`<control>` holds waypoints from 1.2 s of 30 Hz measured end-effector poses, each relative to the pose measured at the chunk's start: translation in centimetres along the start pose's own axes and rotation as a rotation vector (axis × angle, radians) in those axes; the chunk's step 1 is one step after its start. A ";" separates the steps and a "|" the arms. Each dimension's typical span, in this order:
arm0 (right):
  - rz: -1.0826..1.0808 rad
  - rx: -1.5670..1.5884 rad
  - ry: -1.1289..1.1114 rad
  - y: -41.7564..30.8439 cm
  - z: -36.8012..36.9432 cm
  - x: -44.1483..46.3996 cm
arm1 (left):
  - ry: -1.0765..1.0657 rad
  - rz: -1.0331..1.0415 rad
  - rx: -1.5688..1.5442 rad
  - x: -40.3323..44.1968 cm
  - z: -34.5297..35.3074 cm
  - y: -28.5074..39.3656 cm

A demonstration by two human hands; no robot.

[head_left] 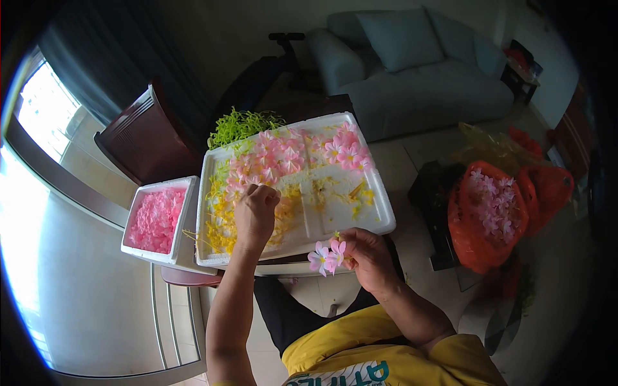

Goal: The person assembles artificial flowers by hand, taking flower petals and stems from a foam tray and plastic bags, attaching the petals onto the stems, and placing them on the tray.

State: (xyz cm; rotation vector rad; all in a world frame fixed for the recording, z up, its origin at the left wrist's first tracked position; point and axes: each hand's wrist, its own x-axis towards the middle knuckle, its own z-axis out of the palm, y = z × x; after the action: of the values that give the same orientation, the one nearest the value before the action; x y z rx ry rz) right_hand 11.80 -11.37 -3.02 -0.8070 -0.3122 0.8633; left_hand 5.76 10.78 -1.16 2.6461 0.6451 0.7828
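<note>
My left hand is over the white foam tray, its fingers pinched together beside pink flowers and yellow pieces. What the fingertips hold, if anything, is too small to tell. Near the tray's front edge, my right hand grips a small bunch of pale pink flowers with a yellow-green piece at its top. More pink flowers lie in the tray's back right part. Green stringy pieces are heaped at the back left corner.
A white foam box of pink petals stands left of the tray. Behind it is a dark red chair. To the right, a red bag holds pale pink flowers. A grey sofa stands at the back.
</note>
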 end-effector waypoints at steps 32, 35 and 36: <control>-0.297 -0.646 -0.039 0.9 2.0 0.1 | -0.339 -0.590 -1.529 -6.8 -1.4 5.5; -0.369 -0.757 -0.027 0.7 2.3 -0.1 | -0.311 -0.570 -1.521 -7.1 -1.3 6.2; -0.411 -0.783 -0.020 0.6 2.6 -0.1 | -0.278 -0.559 -1.521 -7.2 -1.3 6.5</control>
State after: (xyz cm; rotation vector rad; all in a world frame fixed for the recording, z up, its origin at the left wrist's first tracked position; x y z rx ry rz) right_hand 10.00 -9.90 -1.78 -1.3934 -0.8299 0.3408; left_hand 1.77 1.81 -0.63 1.0668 0.3802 0.3945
